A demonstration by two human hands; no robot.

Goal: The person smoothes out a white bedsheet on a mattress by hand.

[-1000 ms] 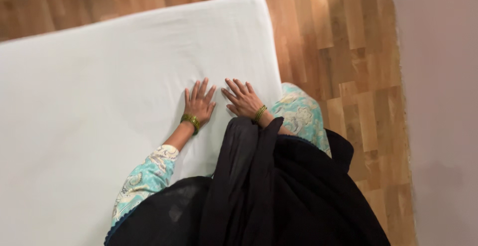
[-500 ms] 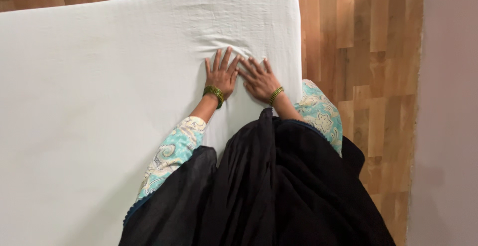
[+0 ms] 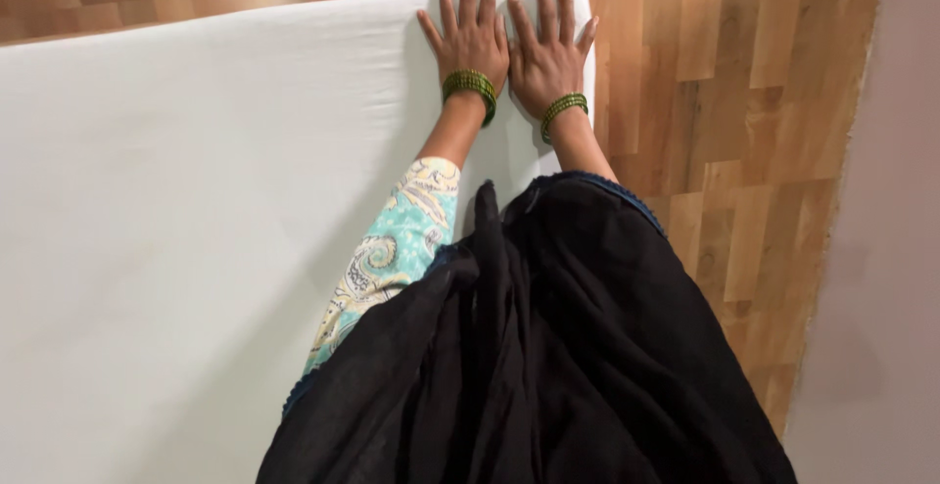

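Note:
A white sheet (image 3: 196, 200) covers a mattress that fills the left and middle of the view. My left hand (image 3: 470, 34) lies flat on the sheet near its far right corner, fingers spread, a green bangle at the wrist. My right hand (image 3: 550, 48) lies flat beside it, almost touching, fingers spread toward the far edge, also with a green bangle. Neither hand holds anything. A black scarf (image 3: 529, 347) hangs down over my chest and hides the near part of my right arm.
Wooden plank floor (image 3: 725, 102) runs along the right side of the mattress and behind its far edge. A plain pale wall (image 3: 881, 249) stands at the far right.
Both hands have slid side by side across the sheet from the middle of the right side up to the far right corner. The wrinkles ahead of the fingers are gone.

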